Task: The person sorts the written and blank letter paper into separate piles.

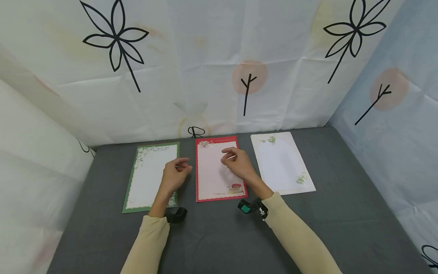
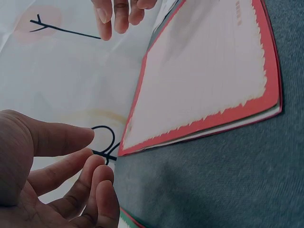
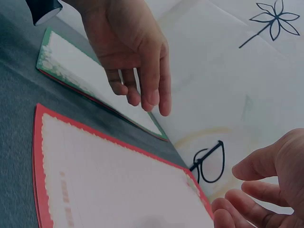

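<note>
Well, left hand [image 1: 173, 176]: it hung over the right edge of the green paper [image 1: 150, 180], fingers loosely bent, a gap between thumb and forefinger.
Right hand [image 1: 240, 164]: it hovered above the right part of the red paper [image 1: 210, 175], just as slack, thumb clear of forefinger.
Red paper: it lay flat on the grey table [image 1: 212, 243], between the other two.
White paper [image 1: 278, 163]: it lay to the right, green sprigs printed on it.
Cloth [image 1: 195, 68]: it hung behind, bearing black line drawings.
</note>
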A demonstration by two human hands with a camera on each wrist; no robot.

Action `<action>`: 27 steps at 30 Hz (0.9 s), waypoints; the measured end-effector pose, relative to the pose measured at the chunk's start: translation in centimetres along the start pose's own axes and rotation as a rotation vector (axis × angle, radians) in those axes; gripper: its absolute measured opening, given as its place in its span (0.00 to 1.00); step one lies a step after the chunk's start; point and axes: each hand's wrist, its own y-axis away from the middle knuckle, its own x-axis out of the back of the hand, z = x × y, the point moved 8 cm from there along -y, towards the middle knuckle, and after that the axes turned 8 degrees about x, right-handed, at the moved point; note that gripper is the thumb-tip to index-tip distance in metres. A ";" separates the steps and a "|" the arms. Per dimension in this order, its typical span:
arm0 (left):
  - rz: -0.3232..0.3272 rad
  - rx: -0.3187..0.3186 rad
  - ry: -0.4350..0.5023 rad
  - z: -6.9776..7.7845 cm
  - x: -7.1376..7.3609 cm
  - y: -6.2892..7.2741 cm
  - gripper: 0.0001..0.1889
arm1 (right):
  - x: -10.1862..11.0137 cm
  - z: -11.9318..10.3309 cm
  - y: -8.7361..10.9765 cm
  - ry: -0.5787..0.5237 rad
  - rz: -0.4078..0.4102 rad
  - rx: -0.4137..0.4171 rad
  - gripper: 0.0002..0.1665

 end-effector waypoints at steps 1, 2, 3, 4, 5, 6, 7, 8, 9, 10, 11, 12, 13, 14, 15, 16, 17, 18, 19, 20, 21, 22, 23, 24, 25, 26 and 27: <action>0.002 0.001 -0.003 0.1 -0.2 0.0 0.19 | 0.3 0.1 0.1 0.002 0.005 0.001 0.20; 0.003 -0.004 -0.006 0.1 -0.4 -0.1 0.19 | 0.6 0.3 0.1 0.000 0.011 -0.002 0.20; 0.004 -0.007 -0.009 0.2 -0.7 -0.1 0.19 | 0.9 0.5 0.2 -0.002 0.016 -0.005 0.21; 0.007 -0.011 -0.015 0.2 -0.9 -0.2 0.19 | 1.2 0.6 0.3 0.000 0.022 -0.010 0.21; 0.010 -0.015 -0.021 0.3 -1.1 -0.2 0.19 | 1.6 0.8 0.4 0.009 0.030 -0.014 0.21; 0.011 -0.017 -0.022 0.3 -1.3 -0.2 0.19 | 1.9 0.9 0.6 0.017 0.036 -0.021 0.21; 0.012 -0.020 -0.022 0.4 -1.5 -0.3 0.19 | 2.2 1.2 0.7 0.029 0.043 -0.029 0.22; 0.015 -0.021 -0.027 0.4 -1.7 -0.3 0.19 | 2.4 1.4 0.8 0.043 0.049 -0.037 0.22; 0.017 -0.019 -0.029 0.4 -1.8 -0.3 0.19 | 2.7 1.6 1.0 0.058 0.055 -0.045 0.23; 0.019 -0.017 -0.029 0.4 -2.0 -0.3 0.20 | 2.9 1.8 1.1 0.074 0.060 -0.051 0.23; 0.019 -0.015 -0.025 0.4 -2.1 -0.3 0.20 | 3.1 2.0 1.2 0.084 0.065 -0.055 0.23; 0.017 -0.011 -0.021 0.3 -2.3 -0.3 0.20 | 3.3 2.2 1.3 0.096 0.068 -0.059 0.24; 0.017 -0.007 -0.021 0.3 -2.4 -0.3 0.21 | 3.4 2.5 1.4 0.103 0.072 -0.062 0.24; 0.015 -0.004 -0.021 0.2 -2.6 -0.3 0.21 | 3.5 2.7 1.5 0.109 0.073 -0.065 0.25; 0.014 -0.001 -0.020 0.2 -2.7 -0.4 0.22 | 3.6 2.9 1.6 0.117 0.075 -0.069 0.25; 0.015 0.001 -0.023 0.1 -2.8 -0.4 0.22 | 3.7 3.1 1.7 0.125 0.076 -0.074 0.26; 0.016 0.001 -0.024 0.1 -2.9 -0.5 0.23 | 3.8 3.4 1.8 0.132 0.078 -0.082 0.26; 0.017 0.002 -0.030 0.0 -3.1 -0.6 0.23 | 3.8 3.6 1.8 0.143 0.078 -0.089 0.27; 0.021 -0.001 -0.036 -0.1 -3.2 -0.7 0.24 | 3.9 3.8 1.9 0.150 0.079 -0.099 0.27; 0.024 -0.001 -0.041 -0.2 -3.3 -0.7 0.24 | 3.9 4.0 1.9 0.158 0.077 -0.108 0.28; 0.028 -0.001 -0.047 -0.3 -3.4 -0.8 0.24 | 3.9 4.2 2.0 0.167 0.075 -0.118 0.28; 0.032 -0.002 -0.051 -0.4 -3.4 -0.9 0.25 | 3.8 4.3 2.0 0.174 0.073 -0.128 0.29; 0.034 -0.003 -0.055 -0.5 -3.5 -0.9 0.25 | 3.8 4.5 2.0 0.184 0.071 -0.136 0.29; 0.036 -0.003 -0.060 -0.6 -3.6 -1.0 0.26 | 3.8 4.6 2.1 0.194 0.066 -0.140 0.30; 0.039 0.000 -0.065 -0.6 -3.7 -1.0 0.26 | 3.7 4.7 2.1 0.202 0.061 -0.145 0.30; 0.040 0.003 -0.068 -0.7 -3.7 -1.0 0.27 | 3.7 4.8 2.1 0.210 0.056 -0.146 0.31; 0.041 0.003 -0.070 -0.7 -3.8 -1.1 0.27 | 3.7 4.8 2.2 0.216 0.051 -0.145 0.31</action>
